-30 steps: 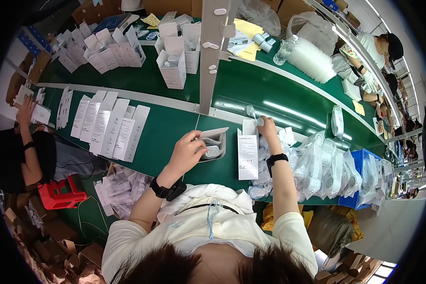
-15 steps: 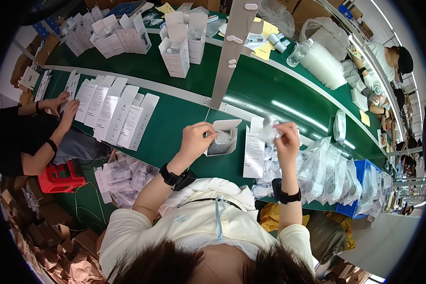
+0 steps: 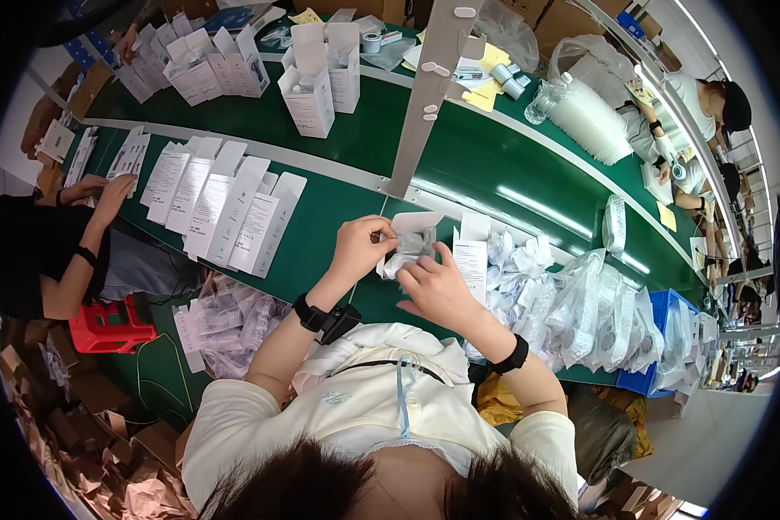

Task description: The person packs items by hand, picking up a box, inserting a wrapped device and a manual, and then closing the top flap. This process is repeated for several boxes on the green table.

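Note:
A small white carton (image 3: 424,220) stands upright on the green table in front of me, its top flaps up. Clear plastic wrapping (image 3: 416,243) shows inside, but what it covers is hard to make out. My left hand (image 3: 361,251) pinches the carton's left edge. Over the carton's near side, my right hand (image 3: 438,288) has its fingers curled at the opening, on a crumpled clear plastic bag (image 3: 395,263); the hand partly hides it. Just to the right stands another white carton (image 3: 470,264) with a printed side.
Plastic-wrapped items (image 3: 581,308) are heaped on the right, by a blue bin (image 3: 659,305). White cartons (image 3: 221,208) stand in a row at left, near a co-worker's hands (image 3: 104,192). A metal post (image 3: 420,113) rises beyond my hands. A red stool (image 3: 113,325) is at left.
My right hand has swung left and down with the crumpled plastic bag, from above the right-hand carton to the open one. My left hand stays at the carton. The co-worker's hands have drawn together.

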Demonstrator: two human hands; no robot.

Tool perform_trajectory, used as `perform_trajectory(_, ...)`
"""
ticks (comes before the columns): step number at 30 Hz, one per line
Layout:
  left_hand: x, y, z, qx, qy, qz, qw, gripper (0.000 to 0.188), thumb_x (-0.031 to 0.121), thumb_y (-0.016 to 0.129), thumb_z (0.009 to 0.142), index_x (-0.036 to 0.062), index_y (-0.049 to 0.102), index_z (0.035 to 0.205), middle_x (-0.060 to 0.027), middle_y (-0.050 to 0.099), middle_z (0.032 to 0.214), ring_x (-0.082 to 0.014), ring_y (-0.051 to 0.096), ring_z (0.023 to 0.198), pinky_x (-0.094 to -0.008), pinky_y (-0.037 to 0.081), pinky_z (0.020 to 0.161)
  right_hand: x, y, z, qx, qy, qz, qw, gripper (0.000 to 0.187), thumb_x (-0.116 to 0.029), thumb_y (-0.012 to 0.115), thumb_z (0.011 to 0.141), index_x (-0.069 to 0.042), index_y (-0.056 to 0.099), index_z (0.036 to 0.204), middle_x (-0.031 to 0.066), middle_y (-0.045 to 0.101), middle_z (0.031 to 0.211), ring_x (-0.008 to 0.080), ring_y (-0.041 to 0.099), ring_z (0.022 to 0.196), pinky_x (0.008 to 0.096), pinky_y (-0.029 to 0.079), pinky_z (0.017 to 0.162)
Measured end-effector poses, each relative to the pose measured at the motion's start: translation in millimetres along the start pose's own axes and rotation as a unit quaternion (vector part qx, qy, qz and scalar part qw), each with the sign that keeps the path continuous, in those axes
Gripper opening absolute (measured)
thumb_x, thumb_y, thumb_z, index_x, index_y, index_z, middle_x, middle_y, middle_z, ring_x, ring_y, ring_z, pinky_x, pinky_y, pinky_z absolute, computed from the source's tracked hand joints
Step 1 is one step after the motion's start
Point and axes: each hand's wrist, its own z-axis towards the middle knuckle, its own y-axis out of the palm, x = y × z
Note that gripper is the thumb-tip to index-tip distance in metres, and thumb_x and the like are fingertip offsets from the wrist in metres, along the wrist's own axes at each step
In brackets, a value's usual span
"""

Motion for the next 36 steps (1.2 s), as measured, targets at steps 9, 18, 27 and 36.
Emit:
perform_trajectory(9,5.2,-2.0,1.3,-0.004,-0.001,0.039,0.999,0.012,-0.001,0.068,0.065,-0.0042,0.058,0.069,-0.0075,0.062,0.080,-0.0115,0.059,0.065,-0.0219,0.048,0.059,-6.9,-4.4,1.3,0.098,0.014,-0.112,0.989,0.030,-0.007,0.059,0.066,-0.008,0.052,0.095,0.0047,0.056,0.079,0.0174,0.054,0.080,0.0458,0.037,0.088)
perform_trajectory(18,3.2,1.8,-1.6,-0.009,-0.002,0.005,1.000,0.012,0.006,0.068,0.065,-0.0006,0.058,0.069,-0.0081,0.063,0.084,-0.0161,0.061,0.066,-0.0241,0.048,0.058,-19.8,22.3,-25.1,0.226,0.291,0.313,0.875,0.016,-0.001,0.060,0.072,-0.002,0.050,0.085,0.0101,0.053,0.080,0.0283,0.055,0.063,0.0339,0.047,0.054)
perform_trajectory(27,-11.9,-19.9,-5.2,-0.009,-0.006,-0.114,0.993,0.023,0.002,0.065,0.069,-0.0017,0.056,0.090,-0.0111,0.059,0.098,-0.0175,0.058,0.090,-0.0255,0.046,0.077,-11.8,41.7,4.3,0.070,0.123,0.168,0.976,0.021,-0.006,0.068,0.069,-0.002,0.053,0.084,0.0097,0.056,0.086,0.0288,0.057,0.073,0.0356,0.047,0.063)
perform_trajectory(36,-105.4,-129.8,-28.2,0.009,-0.058,0.594,0.803,0.089,0.013,0.073,0.059,0.0073,0.024,0.133,-0.0133,0.016,0.142,-0.0306,0.013,0.132,-0.0631,0.014,0.097,38.4,61.4,-7.4,0.212,0.194,0.352,0.891,0.101,-0.016,0.080,0.055,-0.001,0.017,0.132,0.0172,0.037,0.127,0.0295,0.040,0.117,0.0355,0.033,0.096)
